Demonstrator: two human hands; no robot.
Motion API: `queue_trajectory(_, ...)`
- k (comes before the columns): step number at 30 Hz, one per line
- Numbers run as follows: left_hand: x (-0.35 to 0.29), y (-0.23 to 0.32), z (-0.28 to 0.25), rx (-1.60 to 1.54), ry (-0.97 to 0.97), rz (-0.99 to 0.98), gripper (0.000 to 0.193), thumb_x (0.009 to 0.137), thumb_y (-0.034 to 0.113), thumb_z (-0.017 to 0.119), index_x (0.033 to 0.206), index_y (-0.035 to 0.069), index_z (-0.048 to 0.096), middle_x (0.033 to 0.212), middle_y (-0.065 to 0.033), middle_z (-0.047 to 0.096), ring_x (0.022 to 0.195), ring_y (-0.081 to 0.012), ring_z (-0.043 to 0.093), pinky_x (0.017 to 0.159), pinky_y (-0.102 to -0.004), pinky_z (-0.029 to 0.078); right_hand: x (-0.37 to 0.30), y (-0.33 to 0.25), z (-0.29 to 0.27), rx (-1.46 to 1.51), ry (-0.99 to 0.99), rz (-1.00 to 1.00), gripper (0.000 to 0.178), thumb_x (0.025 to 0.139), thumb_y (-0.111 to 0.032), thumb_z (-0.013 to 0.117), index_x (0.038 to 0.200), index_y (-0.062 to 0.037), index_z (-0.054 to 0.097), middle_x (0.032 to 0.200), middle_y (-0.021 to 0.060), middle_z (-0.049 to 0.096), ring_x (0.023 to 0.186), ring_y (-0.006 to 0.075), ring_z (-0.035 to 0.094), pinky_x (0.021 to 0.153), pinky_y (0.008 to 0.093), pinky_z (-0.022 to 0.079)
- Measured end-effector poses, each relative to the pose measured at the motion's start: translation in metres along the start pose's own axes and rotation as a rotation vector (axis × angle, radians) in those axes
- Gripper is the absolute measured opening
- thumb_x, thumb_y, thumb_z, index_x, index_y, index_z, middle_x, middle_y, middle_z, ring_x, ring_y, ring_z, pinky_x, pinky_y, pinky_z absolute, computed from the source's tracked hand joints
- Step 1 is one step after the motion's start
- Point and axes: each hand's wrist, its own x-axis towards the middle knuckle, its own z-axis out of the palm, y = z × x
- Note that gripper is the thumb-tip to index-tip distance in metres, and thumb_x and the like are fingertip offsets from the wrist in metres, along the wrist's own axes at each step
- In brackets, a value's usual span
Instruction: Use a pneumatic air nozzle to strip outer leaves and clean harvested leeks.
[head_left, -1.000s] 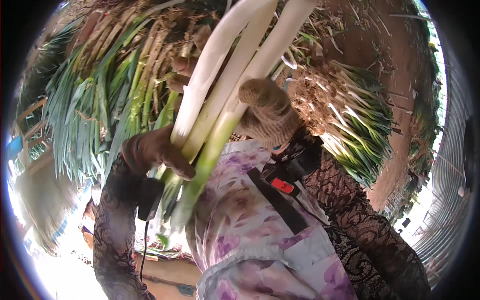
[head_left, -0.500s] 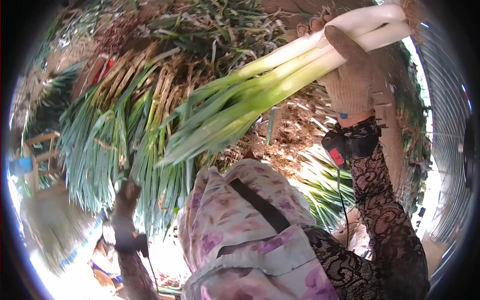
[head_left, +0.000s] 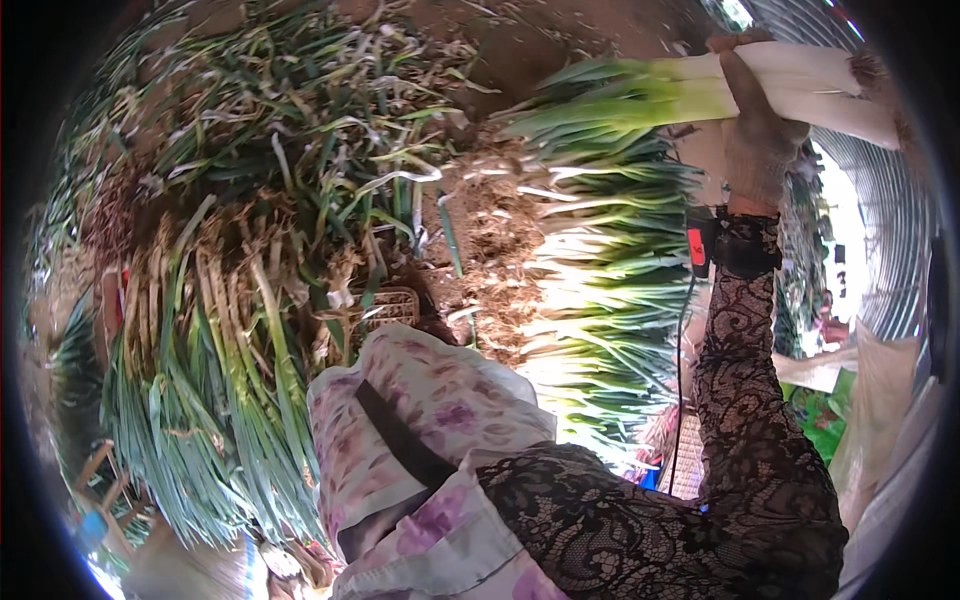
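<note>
My right hand [head_left: 758, 135], in a knitted glove, grips a bunch of large green onions [head_left: 690, 92] at the upper right. The fingers wrap round the white stalks, with the thumb across them. The root ends point right and the green leaves point left. The bunch is above the far end of a long row of green onions [head_left: 610, 270], whose white ends face left and whose leaves face right. My left hand is out of view.
A thick pile of unpeeled green onions [head_left: 210, 400] lies at the left, roots away from me. Loose leaf scraps [head_left: 330, 110] cover the ground beyond. Brown root debris [head_left: 495, 260] lies beside the row. A woven basket [head_left: 392, 306] stands in front of my lap.
My right hand has carried the bunch to the right, and its leaves have swung level. My view has turned right, showing more of the row. My left hand has left the picture.
</note>
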Motion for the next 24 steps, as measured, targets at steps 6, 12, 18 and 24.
queue_trajectory(6,0.016,0.068,-0.036,0.012,0.015,0.086,0.039,0.086,0.034,0.062,0.111,0.006,0.066,0.108,-0.0241,0.068,0.106,-0.0378,0.064,0.089,-0.0429,0.050,-0.042,0.085,-0.095,-1.648,-0.371,-0.173,0.049,0.090,-0.042,0.067,0.127,-0.0105,0.058,0.116,0.0118,0.065,0.102,0.0240,0.063,0.090,0.0374,0.049)
queue_trajectory(12,0.014,0.089,-0.060,0.044,0.046,0.099,0.039,0.085,0.034,0.062,0.111,0.006,0.066,0.107,-0.0243,0.068,0.106,-0.0380,0.064,0.089,-0.0431,0.050,-0.203,0.220,-0.140,-1.039,-0.402,0.451,0.067,0.078,-0.025,0.076,0.138,-0.0144,0.049,0.133,0.0159,0.057,0.126,0.0333,0.052,0.107,0.0421,0.040)
queue_trajectory(18,0.015,0.110,-0.068,0.056,0.039,0.126,0.039,0.085,0.034,0.062,0.112,0.006,0.066,0.107,-0.0246,0.068,0.106,-0.0381,0.064,0.089,-0.0434,0.050,-0.450,0.210,-0.201,-1.539,-1.242,0.597,0.021,0.091,-0.017,0.051,0.107,-0.0058,0.059,0.095,0.0153,0.065,0.085,0.0262,0.065,0.067,0.0410,0.051)
queue_trajectory(24,0.029,0.115,-0.071,0.017,0.038,0.264,0.039,0.085,0.034,0.062,0.112,0.006,0.066,0.106,-0.0248,0.068,0.106,-0.0383,0.064,0.088,-0.0436,0.050,-0.591,0.202,-0.216,-1.140,-1.131,0.751,0.012,0.090,-0.017,0.056,0.096,-0.0096,0.062,0.080,0.0091,0.066,0.074,0.0243,0.064,0.063,0.0393,0.050)
